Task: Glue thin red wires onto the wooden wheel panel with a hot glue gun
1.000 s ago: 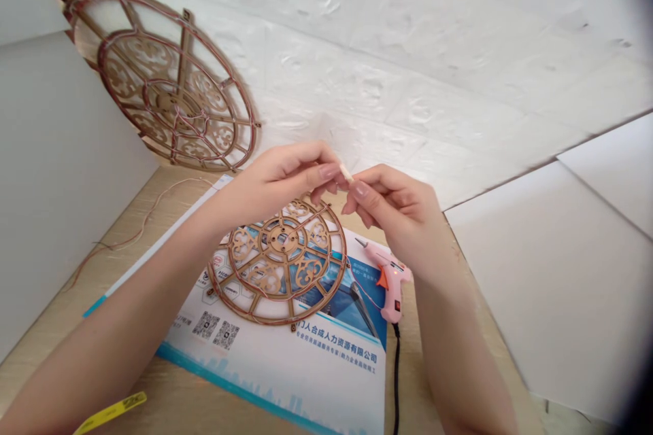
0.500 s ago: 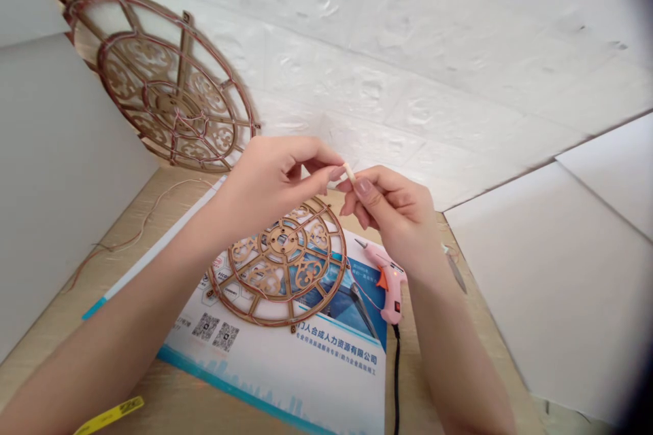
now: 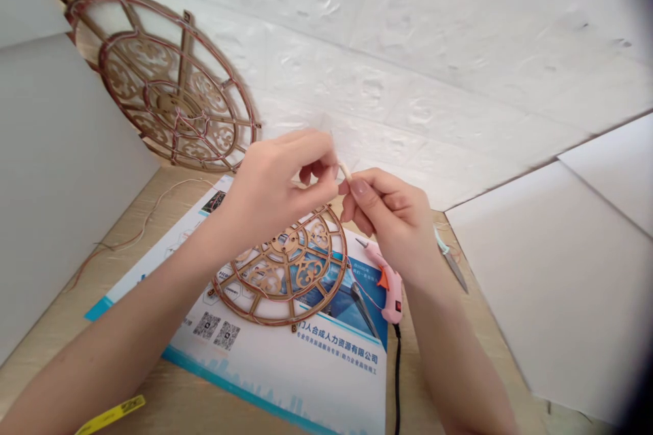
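My right hand point(image 3: 390, 211) pinches a short, thin, off-white stick point(image 3: 345, 172) between thumb and index finger. Close against the stick's upper end is my left hand point(image 3: 290, 180), its thumb and fingertips drawn together; what they grip, if anything, is hidden. Below both hands, a round brown openwork panel point(image 3: 309, 273) with scroll patterns and thin wires lies on a printed sheet point(image 3: 255, 367). My left hand and forearm cover part of it. A pink glue gun point(image 3: 392, 292) with an orange trigger rests beside the panel, under my right wrist.
A larger round openwork panel point(image 3: 181, 68) with reddish wires leans on the white textured wall point(image 3: 408, 47). Loose wires point(image 3: 147, 217) lie at the left. A small pointed blade point(image 3: 456, 272) lies at the right. A black cord point(image 3: 396, 374) runs from the glue gun toward me.
My left hand has turned slightly, and its fingers are more curled around the stick's end. My right hand has shifted a little left. The panels and glue gun have stayed put.
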The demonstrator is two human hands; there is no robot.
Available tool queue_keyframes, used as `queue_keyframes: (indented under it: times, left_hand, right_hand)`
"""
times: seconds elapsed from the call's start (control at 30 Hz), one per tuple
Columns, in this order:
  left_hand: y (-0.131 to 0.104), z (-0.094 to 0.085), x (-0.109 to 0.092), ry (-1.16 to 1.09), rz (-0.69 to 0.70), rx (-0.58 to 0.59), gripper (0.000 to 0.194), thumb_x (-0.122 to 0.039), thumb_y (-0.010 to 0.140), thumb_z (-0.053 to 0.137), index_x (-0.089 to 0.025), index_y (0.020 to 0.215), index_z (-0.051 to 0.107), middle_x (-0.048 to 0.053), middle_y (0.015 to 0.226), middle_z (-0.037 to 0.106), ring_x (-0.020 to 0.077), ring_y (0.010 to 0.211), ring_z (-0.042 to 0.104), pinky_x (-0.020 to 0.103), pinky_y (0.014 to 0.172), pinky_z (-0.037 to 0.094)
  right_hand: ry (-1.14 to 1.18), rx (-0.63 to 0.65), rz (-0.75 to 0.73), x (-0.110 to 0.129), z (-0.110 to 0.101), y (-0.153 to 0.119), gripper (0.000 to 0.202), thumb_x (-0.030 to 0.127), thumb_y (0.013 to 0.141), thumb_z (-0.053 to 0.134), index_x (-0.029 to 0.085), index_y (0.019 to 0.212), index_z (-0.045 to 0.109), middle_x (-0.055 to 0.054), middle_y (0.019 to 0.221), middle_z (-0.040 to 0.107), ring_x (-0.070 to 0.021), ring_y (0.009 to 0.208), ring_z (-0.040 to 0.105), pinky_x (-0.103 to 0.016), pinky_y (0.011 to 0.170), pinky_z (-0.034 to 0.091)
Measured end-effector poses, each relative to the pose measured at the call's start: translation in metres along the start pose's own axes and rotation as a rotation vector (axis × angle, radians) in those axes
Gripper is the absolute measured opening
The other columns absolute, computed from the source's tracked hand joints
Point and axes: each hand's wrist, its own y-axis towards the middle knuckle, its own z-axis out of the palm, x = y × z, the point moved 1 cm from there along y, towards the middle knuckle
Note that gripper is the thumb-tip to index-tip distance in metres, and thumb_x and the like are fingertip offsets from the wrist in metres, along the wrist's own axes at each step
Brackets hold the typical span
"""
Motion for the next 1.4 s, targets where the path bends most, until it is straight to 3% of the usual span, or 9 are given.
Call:
queue_keyframes:
  times: [0.1,0.2,0.3,0.57,0.7,0.83,1.0,1.13,1.4]
  left_hand:
    - [0.001,-0.001,0.004,-0.127,-0.156,-0.052,0.018,-0.006,0.086,0.062,-0.019,0.074,0.06,-0.007,0.064,0.056,0.0063,0.055,0.047,0.023,0.053,0.035]
    - [0.003,-0.005,0.008,-0.246,-0.239,0.028,0.013,-0.019,0.092,0.066,-0.019,0.08,0.069,-0.006,0.066,0.064,0.0068,0.052,0.048,0.025,0.048,0.033]
    - [0.005,-0.008,0.009,-0.307,-0.205,0.112,0.014,-0.027,0.095,0.066,-0.02,0.088,0.077,-0.004,0.074,0.073,0.0095,0.06,0.061,0.024,0.05,0.039]
    - [0.004,-0.009,0.004,-0.345,-0.173,0.107,0.011,-0.018,0.095,0.068,-0.019,0.094,0.078,-0.003,0.087,0.079,0.01,0.073,0.07,0.02,0.061,0.052]
    - [0.001,-0.007,0.002,-0.135,-0.011,0.008,0.005,-0.015,0.091,0.074,-0.017,0.094,0.077,-0.002,0.087,0.079,0.0088,0.075,0.07,0.018,0.067,0.053]
    - [-0.002,-0.007,-0.002,0.128,0.167,-0.038,0.011,-0.015,0.098,0.065,-0.017,0.091,0.073,0.0,0.086,0.076,0.0109,0.073,0.069,0.022,0.067,0.052]
    - [-0.005,-0.004,-0.003,0.169,0.144,-0.027,0.015,-0.017,0.099,0.06,-0.024,0.09,0.07,-0.002,0.085,0.075,0.0137,0.074,0.069,0.026,0.068,0.053]
    - [-0.006,0.001,-0.002,0.112,0.166,-0.092,0.015,-0.013,0.097,0.06,-0.023,0.089,0.068,-0.003,0.083,0.074,0.0121,0.073,0.068,0.025,0.067,0.054]
    - [-0.009,0.008,-0.008,0.079,0.079,-0.158,0.014,-0.008,0.092,0.064,-0.021,0.085,0.063,-0.004,0.077,0.07,0.0096,0.069,0.066,0.022,0.067,0.054]
  right_hand:
    - [0.243,0.068,0.083,0.001,0.002,0.002,0.026,0.032,0.105,0.061,0.019,0.086,0.072,0.004,0.065,0.064,-0.0045,0.045,0.038,-0.021,0.042,0.024]
    - [0.193,0.015,0.073,0.005,0.002,0.002,0.023,0.032,0.104,0.064,0.019,0.087,0.074,0.003,0.066,0.065,-0.0048,0.047,0.042,-0.021,0.044,0.028]
    - [0.021,-0.084,-0.008,0.009,0.002,0.0,0.013,0.025,0.1,0.07,0.018,0.09,0.074,0.004,0.07,0.067,-0.0054,0.052,0.046,-0.021,0.048,0.036]
    - [-0.244,-0.197,-0.109,0.012,0.004,-0.007,0.009,0.022,0.101,0.068,0.019,0.094,0.073,0.004,0.075,0.07,-0.0072,0.063,0.059,-0.02,0.054,0.044]
    - [-0.325,-0.225,-0.13,0.012,0.005,-0.009,0.009,0.024,0.102,0.067,0.02,0.094,0.072,0.004,0.076,0.07,-0.0079,0.064,0.06,-0.021,0.053,0.043]
    - [-0.439,-0.236,-0.14,0.013,0.006,-0.01,0.013,0.027,0.103,0.065,0.021,0.094,0.07,0.003,0.075,0.069,-0.0107,0.062,0.06,-0.026,0.056,0.044]
    - [-0.54,-0.257,-0.161,0.012,0.007,-0.012,0.014,0.03,0.105,0.062,0.021,0.095,0.069,0.001,0.076,0.069,-0.015,0.066,0.065,-0.031,0.062,0.046]
    - [-0.51,-0.277,-0.17,0.01,0.01,-0.013,0.013,0.028,0.105,0.061,0.022,0.097,0.068,0.001,0.077,0.068,-0.0164,0.073,0.069,-0.031,0.065,0.048]
    - [-0.429,-0.299,-0.174,0.011,0.014,-0.013,0.011,0.026,0.104,0.063,0.022,0.097,0.071,0.001,0.079,0.069,-0.0138,0.068,0.063,-0.03,0.064,0.046]
